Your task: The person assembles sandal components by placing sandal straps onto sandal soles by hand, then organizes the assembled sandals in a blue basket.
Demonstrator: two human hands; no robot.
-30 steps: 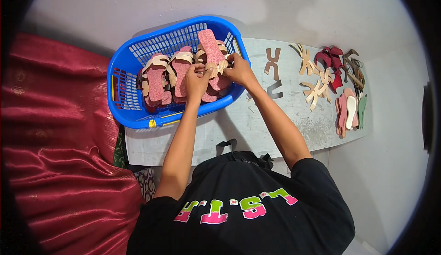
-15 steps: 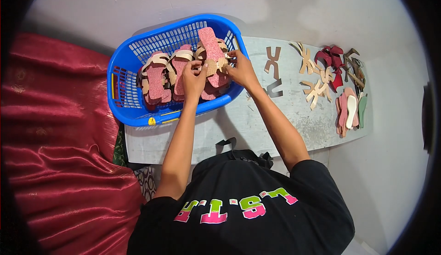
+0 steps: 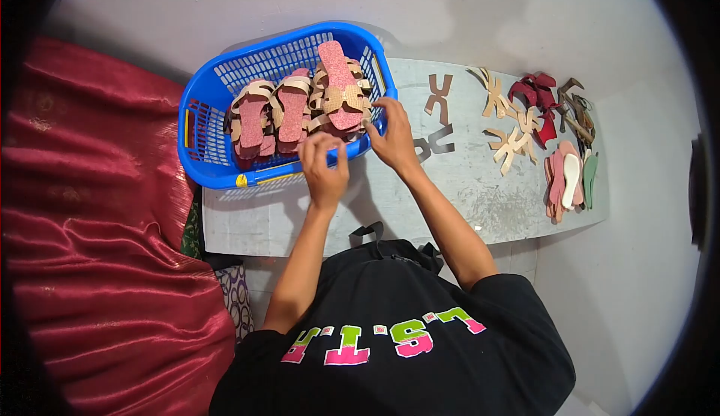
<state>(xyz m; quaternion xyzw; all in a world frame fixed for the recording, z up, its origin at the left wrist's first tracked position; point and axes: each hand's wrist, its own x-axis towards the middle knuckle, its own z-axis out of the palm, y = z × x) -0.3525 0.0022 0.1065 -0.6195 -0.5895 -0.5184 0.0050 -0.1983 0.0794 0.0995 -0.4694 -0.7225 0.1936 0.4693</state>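
Note:
Pink-soled sandals with cream and tan straps lie stacked inside a blue plastic basket [image 3: 196, 170]. On the right-hand stack, the top sandal [image 3: 339, 73] has a tan woven-look strap across its pink sole. A middle sandal [image 3: 292, 112] and a left sandal [image 3: 251, 125] top the other stacks. My left hand [image 3: 325, 172] hovers at the basket's front rim, fingers bent and apart, holding nothing. Beside the basket's right front corner, my right hand [image 3: 393, 137] is open with thumb and fingers spread, close to the top sandal but with nothing in its grasp.
The basket stands on a grey table [image 3: 480, 202]. Brown strap pieces [image 3: 439, 95], beige strap pieces [image 3: 510, 148], dark red straps [image 3: 541, 97] and several sole pieces [image 3: 571, 180] lie to the right. Red cloth [image 3: 112, 228] drapes at left; a wall stands behind.
Both hands have let go of the top sandal, which now rests on the right stack. My left hand has drawn back toward me; my right hand has moved slightly down.

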